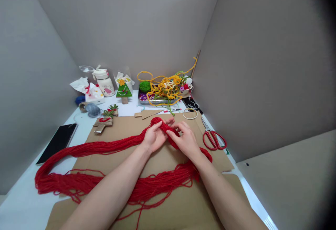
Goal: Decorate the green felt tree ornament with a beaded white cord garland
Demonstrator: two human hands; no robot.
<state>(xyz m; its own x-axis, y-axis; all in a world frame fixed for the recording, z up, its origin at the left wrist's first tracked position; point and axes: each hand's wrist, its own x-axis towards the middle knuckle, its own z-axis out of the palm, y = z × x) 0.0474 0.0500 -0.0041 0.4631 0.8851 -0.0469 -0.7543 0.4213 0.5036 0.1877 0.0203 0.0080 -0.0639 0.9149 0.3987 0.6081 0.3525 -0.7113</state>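
Observation:
A long skein of red yarn (110, 146) lies in a big loop over the brown cardboard (123, 128), its left bend reaching onto the white table. My left hand (155, 136), palm turned up, has its thumb pressed over the upper strand of the skein. Close by on the right, my right hand (183, 137) pinches the same bundle between thumb and fingers. Loose strands trail from the lower part of the loop, which passes beneath both forearms. Part of the yarn is hidden under my right hand and wrist.
Red-handled scissors (214, 139) lie at the right. A metal tray (141, 101) with yellow and green yarn stands at the back, near a small green felt tree (124, 90). Left are a dark phone (57, 144), a white bottle (105, 83) and a grey-blue yarn ball (92, 110).

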